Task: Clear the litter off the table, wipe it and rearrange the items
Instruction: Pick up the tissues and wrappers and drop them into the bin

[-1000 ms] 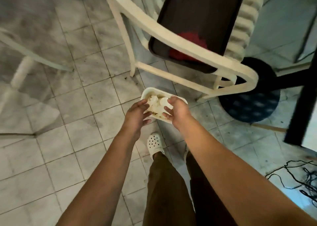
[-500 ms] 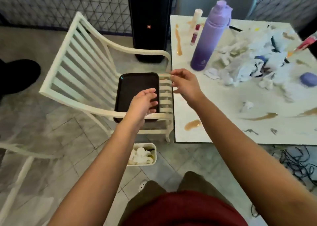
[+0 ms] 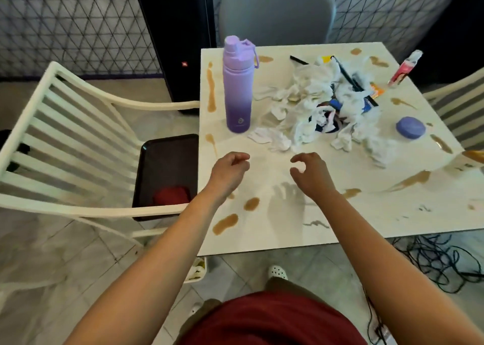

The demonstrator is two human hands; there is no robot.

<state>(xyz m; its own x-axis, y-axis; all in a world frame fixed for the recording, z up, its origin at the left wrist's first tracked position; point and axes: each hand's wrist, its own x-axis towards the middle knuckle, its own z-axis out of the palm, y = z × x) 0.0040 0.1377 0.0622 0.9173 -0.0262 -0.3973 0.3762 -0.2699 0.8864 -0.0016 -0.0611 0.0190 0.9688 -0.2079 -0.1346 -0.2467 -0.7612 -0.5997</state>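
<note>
Both hands, left (image 3: 227, 173) and right (image 3: 310, 173), loosely curled and empty at centre frame, should scoop the tissues (image 3: 314, 101) upper right together.

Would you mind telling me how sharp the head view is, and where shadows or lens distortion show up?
Head view: fairly sharp at the purple bottle; a soft hand-shaped shadow falls on the table below the right hand; wide-angle bending curves the white chair and table edges; the left hand is slightly soft; no strong glare.
</note>
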